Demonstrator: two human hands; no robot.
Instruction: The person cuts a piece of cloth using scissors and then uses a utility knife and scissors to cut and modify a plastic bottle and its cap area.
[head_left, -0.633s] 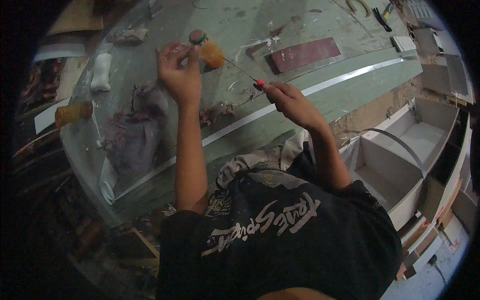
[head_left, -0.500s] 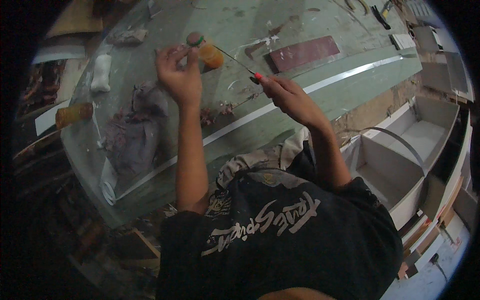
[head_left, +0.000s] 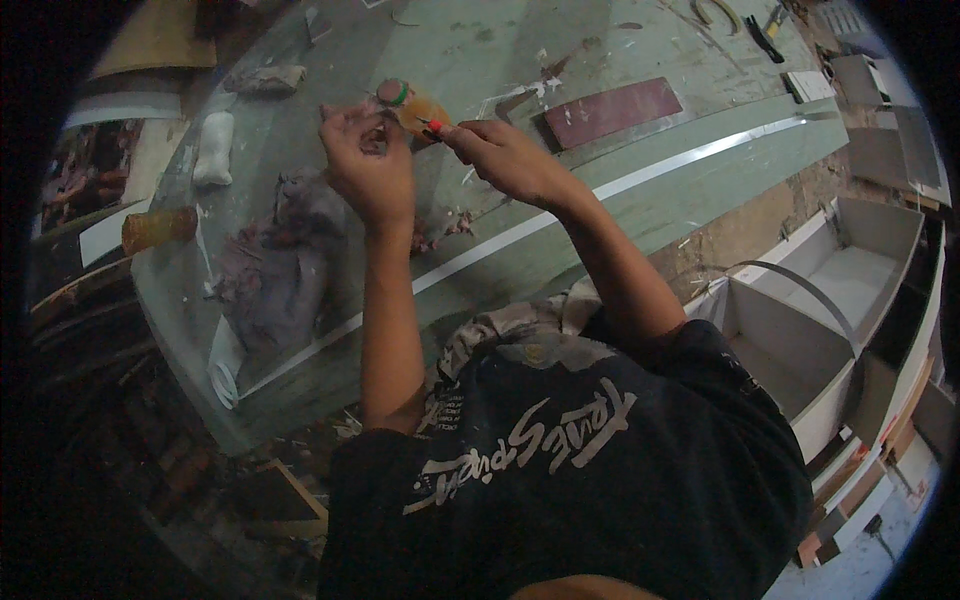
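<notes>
My left hand (head_left: pixel 368 170) is raised over the table with its fingers curled. At its fingertips is a round brown lid (head_left: pixel 393 92) with a green rim; whether it touches the jar cannot be made out. Just right of the lid stands an orange translucent jar (head_left: pixel 426 108), partly covered by my right hand. My right hand (head_left: pixel 505 160) is closed round a thin screwdriver-like tool (head_left: pixel 435 126) with a red collar, whose tip is lost against the jar and lid. Below my left hand lies a crumpled grey-purple cloth (head_left: pixel 285 270).
The green table (head_left: pixel 620 220) carries a long white strip (head_left: pixel 500 242), a maroon board (head_left: pixel 613 112) and a white roll (head_left: pixel 214 150). A brown tape roll (head_left: pixel 160 231) sits at the left edge. Pliers (head_left: pixel 765 38) lie far right. White open boxes (head_left: pixel 790 350) stand beyond the table's right side.
My right hand has moved left and slightly up, bringing the tool's red collar to the jar. My left hand and the lid have shifted slightly down and right.
</notes>
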